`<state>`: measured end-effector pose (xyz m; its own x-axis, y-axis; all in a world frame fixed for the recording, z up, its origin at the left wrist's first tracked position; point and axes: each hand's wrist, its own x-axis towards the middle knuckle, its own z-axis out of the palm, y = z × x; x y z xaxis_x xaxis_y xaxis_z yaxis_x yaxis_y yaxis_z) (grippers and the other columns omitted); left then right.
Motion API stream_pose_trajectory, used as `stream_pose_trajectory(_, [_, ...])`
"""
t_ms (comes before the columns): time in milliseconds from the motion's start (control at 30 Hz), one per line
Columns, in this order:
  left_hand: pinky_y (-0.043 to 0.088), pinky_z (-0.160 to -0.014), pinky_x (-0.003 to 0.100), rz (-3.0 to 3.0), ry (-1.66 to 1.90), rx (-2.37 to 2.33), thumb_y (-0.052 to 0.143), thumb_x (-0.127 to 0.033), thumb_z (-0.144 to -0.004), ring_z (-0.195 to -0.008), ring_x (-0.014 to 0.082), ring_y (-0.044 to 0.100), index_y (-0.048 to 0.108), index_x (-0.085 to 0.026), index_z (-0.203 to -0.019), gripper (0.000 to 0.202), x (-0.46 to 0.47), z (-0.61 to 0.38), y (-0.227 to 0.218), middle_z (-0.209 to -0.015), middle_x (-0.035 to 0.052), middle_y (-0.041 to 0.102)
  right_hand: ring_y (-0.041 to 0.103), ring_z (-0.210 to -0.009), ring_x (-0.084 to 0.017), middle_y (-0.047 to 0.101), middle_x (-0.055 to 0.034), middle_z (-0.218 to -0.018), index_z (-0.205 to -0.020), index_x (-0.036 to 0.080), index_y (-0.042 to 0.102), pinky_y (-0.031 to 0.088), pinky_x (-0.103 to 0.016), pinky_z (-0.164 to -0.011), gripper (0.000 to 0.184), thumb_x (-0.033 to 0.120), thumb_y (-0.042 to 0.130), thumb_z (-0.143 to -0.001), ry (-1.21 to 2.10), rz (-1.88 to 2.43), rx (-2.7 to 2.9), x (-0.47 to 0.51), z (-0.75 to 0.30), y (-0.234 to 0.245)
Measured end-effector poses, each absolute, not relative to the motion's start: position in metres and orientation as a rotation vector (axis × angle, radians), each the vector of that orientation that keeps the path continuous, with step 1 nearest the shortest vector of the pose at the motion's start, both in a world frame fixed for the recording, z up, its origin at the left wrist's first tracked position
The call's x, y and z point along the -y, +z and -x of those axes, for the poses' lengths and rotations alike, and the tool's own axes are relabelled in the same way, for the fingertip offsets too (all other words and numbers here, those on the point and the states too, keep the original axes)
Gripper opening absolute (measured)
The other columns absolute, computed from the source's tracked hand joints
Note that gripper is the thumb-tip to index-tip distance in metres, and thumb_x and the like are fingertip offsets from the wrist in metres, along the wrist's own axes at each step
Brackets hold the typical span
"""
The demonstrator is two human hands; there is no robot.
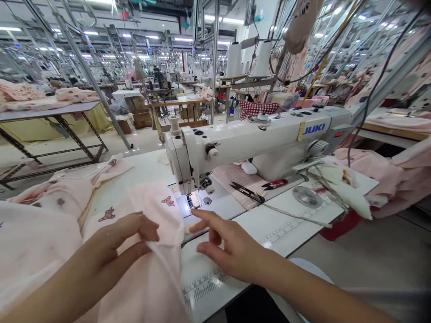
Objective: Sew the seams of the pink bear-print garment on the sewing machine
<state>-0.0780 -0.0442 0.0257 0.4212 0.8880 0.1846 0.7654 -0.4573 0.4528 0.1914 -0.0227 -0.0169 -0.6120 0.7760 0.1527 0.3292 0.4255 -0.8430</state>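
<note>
A pale pink printed fabric (pixel 148 211) lies on the white sewing table (pixel 296 224), reaching under the presser foot (pixel 193 199) of a white JUKI sewing machine (pixel 256 139). My left hand (pixel 117 242) pinches a raised fold of this fabric between thumb and fingers. My right hand (pixel 225 246) hovers just right of the fabric edge, fingers stretched out toward the needle area, holding nothing.
Black thread snips (pixel 247 192) and red-handled snips (pixel 275 183) lie on a checked mat by the machine base. More pink garment pieces (pixel 50 202) pile at the left, others (pixel 387 175) at the right. Metal-framed tables (pixel 50 112) and further sewing stations fill the background.
</note>
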Motion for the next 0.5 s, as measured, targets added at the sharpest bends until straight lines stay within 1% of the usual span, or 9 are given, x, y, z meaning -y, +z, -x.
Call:
stream_pose_trajectory(33, [0.055, -0.063, 0.021, -2.357, 0.583, -1.409, 0.051, -0.032, -0.085, -0.087, 0.0165, 0.067, 0.06, -0.029, -0.084, 0.01, 0.043, 0.067, 0.03, -0.089, -0.0031, 0.07, 0.055, -0.066, -0.01, 0.063, -0.0039, -0.119, -0.143, 0.028, 0.028, 0.047, -0.025, -0.068, 0.066, 0.019, 0.057, -0.084, 1.138, 0.89, 2.141, 0.023, -0.186, -0.015])
stream_pose_trajectory(67, [0.054, -0.064, 0.022, -2.343, 0.586, -1.385, 0.049, -0.033, -0.086, -0.082, 0.0154, 0.067, 0.06, -0.028, -0.081, 0.013, 0.043, 0.059, 0.033, -0.084, -0.0031, 0.069, 0.057, -0.068, -0.011, 0.063, -0.0041, -0.118, -0.144, 0.027, 0.025, 0.047, -0.026, -0.068, 0.071, 0.02, 0.059, -0.083, 1.145, 0.84, 2.169, 0.024, -0.181, -0.015])
stream_pose_trajectory(133, [0.052, -0.061, 0.021, -2.351, 0.567, -1.373, 0.047, -0.034, -0.087, -0.073, 0.0137, 0.064, 0.058, -0.028, -0.079, 0.015, 0.044, 0.053, 0.035, -0.077, -0.004, 0.067, 0.059, -0.075, -0.015, 0.068, -0.0031, -0.104, -0.143, 0.025, 0.029, 0.047, -0.029, -0.072, 0.07, 0.022, 0.063, -0.081, 1.052, 0.762, 2.264, 0.027, -0.176, -0.018])
stream_pose_trajectory(200, [0.049, -0.057, 0.021, -2.379, 0.505, -1.423, 0.047, -0.035, -0.088, -0.07, 0.0135, 0.063, 0.056, -0.028, -0.078, 0.015, 0.047, 0.059, 0.033, -0.073, -0.0047, 0.064, 0.058, -0.085, -0.02, 0.068, -0.0028, -0.094, -0.138, 0.022, 0.037, 0.045, -0.033, -0.08, 0.062, 0.021, 0.062, -0.082, 0.878, 0.757, 2.297, 0.034, -0.182, -0.026])
stream_pose_trajectory(300, [0.048, -0.058, 0.022, -2.363, 0.413, -1.509, 0.046, -0.037, -0.089, -0.071, 0.014, 0.061, 0.054, -0.027, -0.081, 0.015, 0.05, 0.067, 0.028, -0.074, -0.0042, 0.063, 0.053, -0.101, -0.022, 0.062, -0.0093, -0.112, -0.133, 0.019, 0.041, 0.041, -0.038, -0.087, 0.047, 0.02, 0.052, -0.087, 0.653, 0.824, 2.263, 0.05, -0.204, -0.04])
stream_pose_trajectory(333, [0.048, -0.061, 0.023, -2.346, 0.409, -1.528, 0.045, -0.037, -0.089, -0.072, 0.014, 0.06, 0.053, -0.027, -0.082, 0.015, 0.05, 0.063, 0.027, -0.075, -0.004, 0.062, 0.052, -0.1, -0.022, 0.061, -0.0103, -0.112, -0.128, 0.018, 0.046, 0.04, -0.038, -0.086, 0.039, 0.022, 0.05, -0.089, 0.613, 0.858, 2.261, 0.055, -0.21, -0.045])
stream_pose_trajectory(400, [0.047, -0.064, 0.024, -2.34, 0.429, -1.542, 0.044, -0.032, -0.09, -0.074, 0.0139, 0.059, 0.052, -0.026, -0.084, 0.011, 0.045, 0.045, 0.023, -0.077, -0.004, 0.062, 0.054, -0.086, -0.022, 0.064, -0.0074, -0.095, -0.107, 0.02, 0.058, 0.039, -0.036, -0.077, 0.027, 0.038, 0.054, -0.088, 0.568, 0.912, 2.275, 0.066, -0.213, -0.058])
stream_pose_trajectory(467, [0.046, -0.065, 0.025, -2.398, 0.463, -1.528, 0.043, -0.024, -0.089, -0.073, 0.0143, 0.058, 0.051, -0.025, -0.083, 0.01, 0.037, 0.02, 0.015, -0.076, -0.0039, 0.061, 0.051, -0.069, -0.019, 0.061, -0.0017, -0.072, -0.084, 0.022, 0.061, 0.035, -0.035, -0.069, 0.036, 0.057, 0.059, -0.079, 0.537, 0.912, 2.326, 0.073, -0.205, -0.072])
stream_pose_trajectory(500, [0.045, -0.064, 0.026, -2.439, 0.474, -1.509, 0.042, -0.021, -0.088, -0.071, 0.0147, 0.057, 0.05, -0.024, -0.081, 0.011, 0.033, 0.009, 0.009, -0.073, -0.0038, 0.06, 0.05, -0.065, -0.018, 0.059, -0.0006, -0.066, -0.076, 0.022, 0.06, 0.034, -0.034, -0.067, 0.039, 0.061, 0.059, -0.075, 0.513, 0.9, 2.364, 0.076, -0.198, -0.078])
